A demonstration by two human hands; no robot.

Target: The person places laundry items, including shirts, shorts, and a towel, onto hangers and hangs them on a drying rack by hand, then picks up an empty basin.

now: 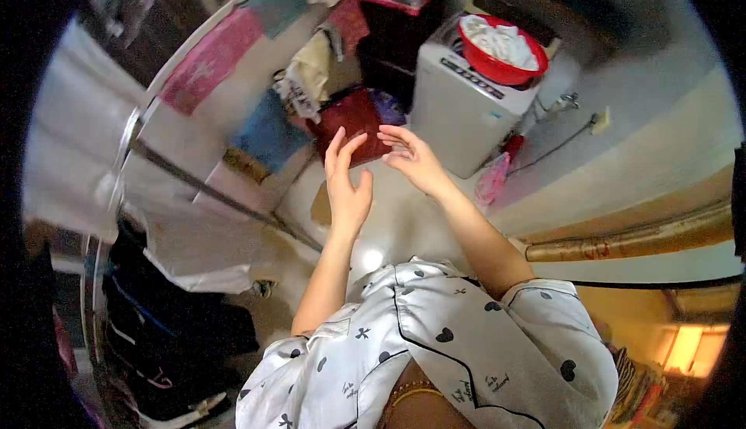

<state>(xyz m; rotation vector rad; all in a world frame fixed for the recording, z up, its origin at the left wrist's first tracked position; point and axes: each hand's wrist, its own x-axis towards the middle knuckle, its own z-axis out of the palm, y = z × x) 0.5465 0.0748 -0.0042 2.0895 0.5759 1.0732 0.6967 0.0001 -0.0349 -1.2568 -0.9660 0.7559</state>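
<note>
"Beside the left hand (349,184), what shows?"
"The right hand (417,165), a gap between them; both are loosely spread."
"And beyond them?"
"Just past both, a dark red item (350,110); farther out from the right hand, a washing machine (444,106) bearing a red basin (501,73) of white cloth (499,43)."

Place: a home laundry corner
Washing machine (453,110): upper right
Red basin (483,62): atop it, holding white cloth (499,42)
Hung cloths (211,60): upper left
</note>
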